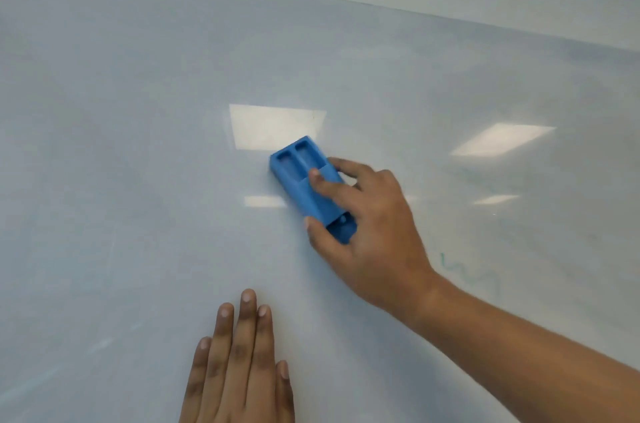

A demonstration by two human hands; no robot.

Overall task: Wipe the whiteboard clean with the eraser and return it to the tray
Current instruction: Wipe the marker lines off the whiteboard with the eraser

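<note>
The whiteboard (138, 145) fills nearly the whole view, glossy and pale. A blue plastic eraser (304, 180) with two long recesses in its back lies flat against the board near the middle. My right hand (367, 228) grips it from the right, thumb on its lower edge and fingers over its top. My left hand (239, 363) rests flat on the board below, fingers together and pointing up, holding nothing. A faint green squiggle (474, 275) remains on the board to the right of my right wrist. No tray is in view.
The board's top edge (381, 5) runs slantwise across the upper part of the view, with plain wall above it. Bright ceiling-light reflections (277, 126) sit on the board just above the eraser and at the right. Faint smears mark the lower left.
</note>
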